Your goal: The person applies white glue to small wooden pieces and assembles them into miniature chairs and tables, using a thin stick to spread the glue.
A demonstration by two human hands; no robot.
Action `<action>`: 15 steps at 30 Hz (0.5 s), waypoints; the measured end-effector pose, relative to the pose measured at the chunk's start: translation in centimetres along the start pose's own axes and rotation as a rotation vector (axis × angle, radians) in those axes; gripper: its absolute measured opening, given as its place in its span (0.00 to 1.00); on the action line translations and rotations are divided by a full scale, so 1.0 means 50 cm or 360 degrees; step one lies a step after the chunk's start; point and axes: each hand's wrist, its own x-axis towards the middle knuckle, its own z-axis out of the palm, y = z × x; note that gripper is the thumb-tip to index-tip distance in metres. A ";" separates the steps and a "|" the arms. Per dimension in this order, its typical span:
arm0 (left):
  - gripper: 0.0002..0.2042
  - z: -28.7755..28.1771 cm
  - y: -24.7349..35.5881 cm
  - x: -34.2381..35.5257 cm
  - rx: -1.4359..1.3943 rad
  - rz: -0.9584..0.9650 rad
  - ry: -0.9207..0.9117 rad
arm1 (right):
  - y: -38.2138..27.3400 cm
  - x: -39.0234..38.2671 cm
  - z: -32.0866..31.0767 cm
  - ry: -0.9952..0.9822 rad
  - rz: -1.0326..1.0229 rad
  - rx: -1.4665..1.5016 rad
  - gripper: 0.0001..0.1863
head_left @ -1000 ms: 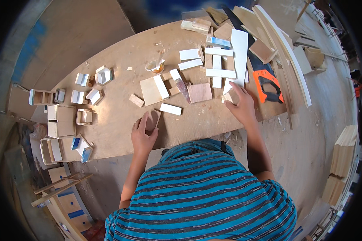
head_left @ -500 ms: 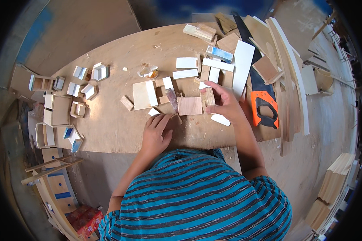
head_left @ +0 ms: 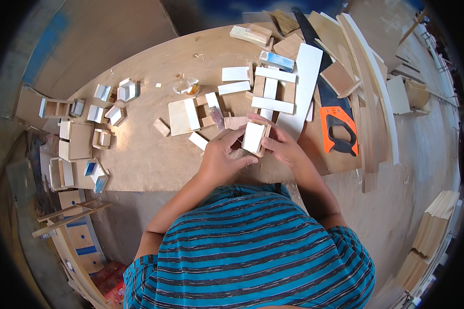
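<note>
My right hand (head_left: pixel 279 144) grips a small wooden block with a white face (head_left: pixel 252 136), held near the front of the bench. My left hand (head_left: pixel 224 154) meets it from the left, closed on a wooden piece (head_left: pixel 238 153) that is largely hidden by its fingers. Just behind both hands lie a pinkish board (head_left: pixel 234 121), a square pale board with a white strip (head_left: pixel 179 117), and a loose white strip (head_left: pixel 198 141). Farther back, white strips lie crossed over wood pieces (head_left: pixel 273 105).
Small box-like wooden assemblies (head_left: pixel 75 141) occupy the bench's left end. A cup (head_left: pixel 185 85) stands at the back. An orange-handled saw (head_left: pixel 337 129) and long boards (head_left: pixel 366 62) line the right end. Stacked wood (head_left: pixel 430 226) stands beyond, lower right.
Both hands have moved inward and come together in front of me. The right hand has brought the small block across, its white face now showing; the left hand has moved right with its piece.
</note>
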 end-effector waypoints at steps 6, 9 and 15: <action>0.26 0.031 -0.044 -0.013 0.0235 0.0183 0.0122 | 0.039 -0.022 -0.008 0.0098 0.0031 0.0689 0.38; 0.24 0.038 -0.056 -0.022 0.0213 0.0306 0.0209 | 0.049 -0.032 -0.008 0.0022 0.0006 0.0786 0.36; 0.20 0.050 -0.096 -0.027 -0.1028 -0.0442 -0.0180 | 0.057 -0.056 0.006 0.0547 -0.0035 0.0293 0.26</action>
